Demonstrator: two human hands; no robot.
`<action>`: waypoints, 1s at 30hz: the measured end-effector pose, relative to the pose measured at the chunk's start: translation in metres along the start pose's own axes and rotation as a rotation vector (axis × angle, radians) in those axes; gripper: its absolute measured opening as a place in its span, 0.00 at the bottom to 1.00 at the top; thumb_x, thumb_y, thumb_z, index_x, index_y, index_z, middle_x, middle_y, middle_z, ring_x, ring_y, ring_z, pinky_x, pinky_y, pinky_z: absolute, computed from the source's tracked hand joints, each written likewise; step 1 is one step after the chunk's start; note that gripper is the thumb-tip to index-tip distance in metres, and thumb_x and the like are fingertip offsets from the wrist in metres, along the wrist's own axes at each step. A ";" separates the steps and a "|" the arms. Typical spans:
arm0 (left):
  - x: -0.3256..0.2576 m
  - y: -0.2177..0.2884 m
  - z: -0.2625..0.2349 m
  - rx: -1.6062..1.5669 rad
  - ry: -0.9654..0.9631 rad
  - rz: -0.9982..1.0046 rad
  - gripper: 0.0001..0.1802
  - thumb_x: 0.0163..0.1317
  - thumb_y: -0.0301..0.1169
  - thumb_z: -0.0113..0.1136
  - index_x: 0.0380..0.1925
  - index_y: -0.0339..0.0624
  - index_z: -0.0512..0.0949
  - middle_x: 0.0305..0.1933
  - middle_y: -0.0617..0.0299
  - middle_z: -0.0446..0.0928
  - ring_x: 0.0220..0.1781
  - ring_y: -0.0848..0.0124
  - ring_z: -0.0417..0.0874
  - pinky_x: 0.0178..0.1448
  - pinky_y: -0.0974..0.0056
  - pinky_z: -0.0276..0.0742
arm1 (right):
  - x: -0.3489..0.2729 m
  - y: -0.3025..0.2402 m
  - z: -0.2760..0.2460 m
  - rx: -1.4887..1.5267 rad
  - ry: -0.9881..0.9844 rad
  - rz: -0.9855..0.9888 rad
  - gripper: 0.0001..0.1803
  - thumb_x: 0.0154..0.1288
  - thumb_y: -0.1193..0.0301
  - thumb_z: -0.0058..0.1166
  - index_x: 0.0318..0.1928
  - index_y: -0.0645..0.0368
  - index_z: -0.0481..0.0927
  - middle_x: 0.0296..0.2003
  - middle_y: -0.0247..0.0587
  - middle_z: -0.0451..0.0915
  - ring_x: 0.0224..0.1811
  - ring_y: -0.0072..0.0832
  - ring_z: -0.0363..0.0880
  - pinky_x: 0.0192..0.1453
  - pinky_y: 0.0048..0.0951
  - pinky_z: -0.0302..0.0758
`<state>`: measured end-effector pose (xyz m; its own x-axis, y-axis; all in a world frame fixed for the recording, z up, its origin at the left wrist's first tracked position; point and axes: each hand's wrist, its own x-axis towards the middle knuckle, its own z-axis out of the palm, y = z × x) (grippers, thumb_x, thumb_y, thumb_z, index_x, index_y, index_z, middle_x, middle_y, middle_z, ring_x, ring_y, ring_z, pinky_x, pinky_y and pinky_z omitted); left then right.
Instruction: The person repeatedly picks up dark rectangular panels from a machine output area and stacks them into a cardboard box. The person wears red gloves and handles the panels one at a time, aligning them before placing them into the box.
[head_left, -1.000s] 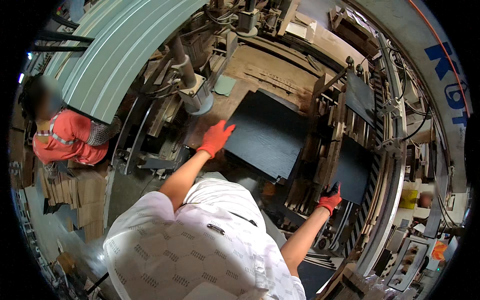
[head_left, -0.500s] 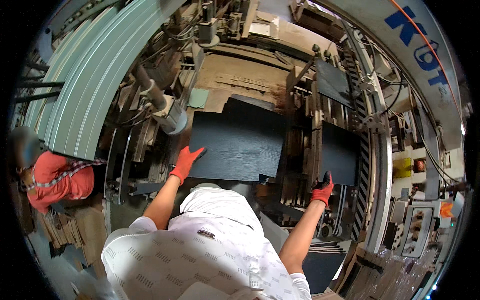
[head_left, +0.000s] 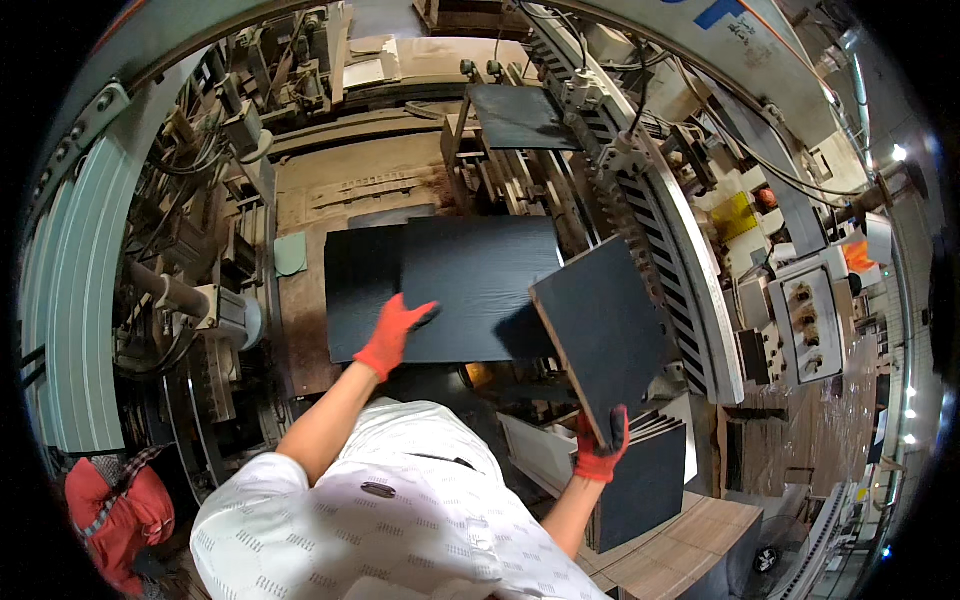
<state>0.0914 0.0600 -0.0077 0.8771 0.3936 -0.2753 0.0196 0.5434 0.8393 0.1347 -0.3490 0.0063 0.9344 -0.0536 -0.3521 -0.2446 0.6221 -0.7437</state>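
Left hand [head_left: 392, 333]: in an orange glove, laid flat with fingers spread on the large black panel [head_left: 450, 290]; it presses the surface and grips nothing.
Right hand [head_left: 600, 448]: orange-gloved, closed on the lower corner of a smaller black board [head_left: 605, 330].
Smaller black board: held tilted on edge, its pale brown core showing along the left side; it overlaps the right end of the large panel.
Large black panel: lies flat on the brown machine bed [head_left: 330, 190], centre of view.
Stack of black boards [head_left: 645, 480]: just below the right hand, on a wooden pallet [head_left: 690, 545].
Further black panel [head_left: 520, 115]: farther up the line, beside the toothed conveyor rail [head_left: 660, 240].
Signs: yellow square label [head_left: 738, 215] and orange tag [head_left: 858, 256] at right; blue lettering on the white arch, top.
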 end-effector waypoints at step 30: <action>0.207 -0.176 0.202 0.025 0.260 0.344 0.15 0.55 0.31 0.75 0.34 0.34 0.80 0.37 0.65 0.80 0.35 0.74 0.75 0.41 0.64 0.74 | -0.248 -0.091 -0.240 -0.775 0.464 -0.479 0.36 0.62 0.70 0.59 0.70 0.67 0.64 0.63 0.45 0.73 0.62 0.36 0.73 0.67 0.35 0.69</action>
<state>0.3666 -0.1034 -0.1177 0.6847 0.7239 -0.0842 -0.2381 0.3313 0.9130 -0.1365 -0.5795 0.0246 0.8259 -0.5636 0.0157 -0.1260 -0.2116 -0.9692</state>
